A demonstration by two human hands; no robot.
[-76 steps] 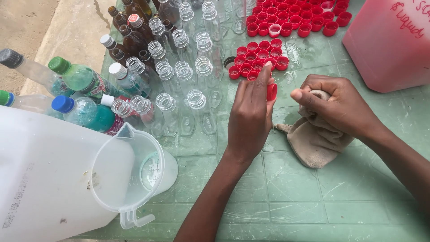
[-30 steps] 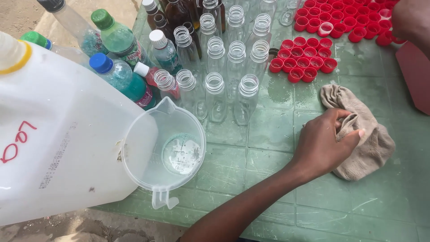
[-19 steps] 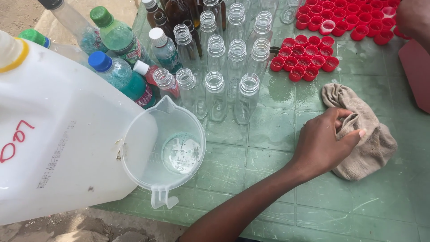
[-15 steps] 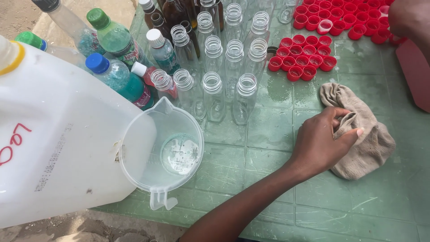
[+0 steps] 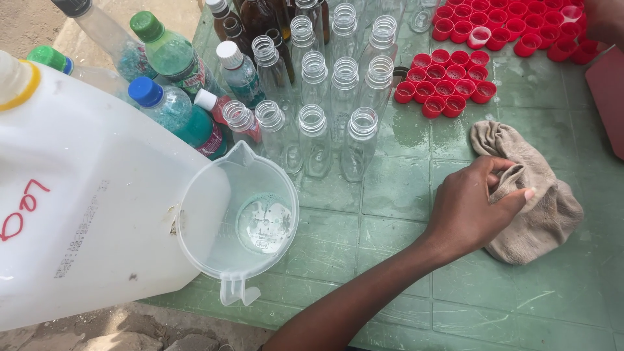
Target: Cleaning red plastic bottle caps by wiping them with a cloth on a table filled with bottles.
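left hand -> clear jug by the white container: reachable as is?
Probably yes. The left hand rests on the beige cloth, and only bare green table lies between it and the clear jug. The empty bottles stand farther back, off that path.

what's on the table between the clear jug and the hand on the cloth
Nothing: in the head view, only bare green tiled table top lies between the clear measuring jug and the left hand on the beige cloth. The empty bottles stand farther back.
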